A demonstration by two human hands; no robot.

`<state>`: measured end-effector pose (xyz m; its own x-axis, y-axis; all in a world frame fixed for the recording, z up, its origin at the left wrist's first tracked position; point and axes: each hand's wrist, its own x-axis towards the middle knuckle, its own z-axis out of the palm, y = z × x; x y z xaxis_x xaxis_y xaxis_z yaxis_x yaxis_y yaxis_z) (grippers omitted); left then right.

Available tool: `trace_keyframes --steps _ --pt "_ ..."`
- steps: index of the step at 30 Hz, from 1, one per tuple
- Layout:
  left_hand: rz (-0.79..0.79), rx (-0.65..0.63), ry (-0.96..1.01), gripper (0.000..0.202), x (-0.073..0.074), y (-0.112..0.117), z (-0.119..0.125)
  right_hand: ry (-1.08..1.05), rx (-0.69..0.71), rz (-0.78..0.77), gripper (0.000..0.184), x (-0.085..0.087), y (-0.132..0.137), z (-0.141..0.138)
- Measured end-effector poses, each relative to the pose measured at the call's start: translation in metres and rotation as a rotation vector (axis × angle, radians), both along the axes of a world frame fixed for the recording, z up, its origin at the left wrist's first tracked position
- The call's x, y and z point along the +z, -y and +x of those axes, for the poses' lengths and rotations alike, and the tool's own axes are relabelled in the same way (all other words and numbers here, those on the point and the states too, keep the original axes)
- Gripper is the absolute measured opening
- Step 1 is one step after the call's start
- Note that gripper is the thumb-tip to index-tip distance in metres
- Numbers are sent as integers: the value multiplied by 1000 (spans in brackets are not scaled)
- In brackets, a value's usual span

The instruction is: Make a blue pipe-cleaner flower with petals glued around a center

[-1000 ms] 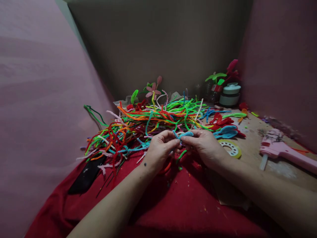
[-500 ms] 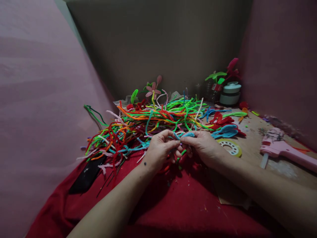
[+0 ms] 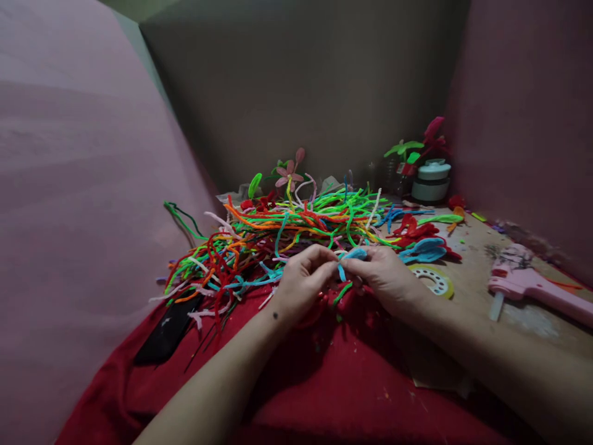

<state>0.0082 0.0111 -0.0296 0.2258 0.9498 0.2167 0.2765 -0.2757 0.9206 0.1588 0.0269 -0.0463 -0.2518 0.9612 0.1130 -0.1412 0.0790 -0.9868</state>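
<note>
Two bare hands are meeting at the middle of a cluttered craft table, fingertips pinching a short light blue pipe cleaner (image 3: 348, 258) between them. The left hand (image 3: 303, 281) is closing thumb and forefinger on the piece's near end, while the right hand (image 3: 384, 277) is gripping its other side, with a blue loop sticking up just above the fingers. The piece is being held slightly above a red cloth (image 3: 324, 377) that is covering the table's near edge. Just behind the hands, a large tangled pile of pipe cleaners (image 3: 287, 232) in green, orange, red, white and blue is spreading across the middle toward the left edge. Near the right hand, a roll of tape (image 3: 433, 279) is lying flat on the bare wood, and a pink glue gun (image 3: 532, 284) is resting by the right edge. A pale lidded jar (image 3: 430, 180) is standing in the far right corner.
</note>
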Motion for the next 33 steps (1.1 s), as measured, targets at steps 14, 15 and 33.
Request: trace_keyframes --steps 14,15,33 --pt "-257 -68 -71 16 4 -1 -1 510 -202 496 15 0 6 2" --pt "-77 -18 -217 14 2 1 1 518 -206 495 15 0 6 2" --pt "-199 97 189 18 5 -28 -31 112 76 174 17 10 9 4"
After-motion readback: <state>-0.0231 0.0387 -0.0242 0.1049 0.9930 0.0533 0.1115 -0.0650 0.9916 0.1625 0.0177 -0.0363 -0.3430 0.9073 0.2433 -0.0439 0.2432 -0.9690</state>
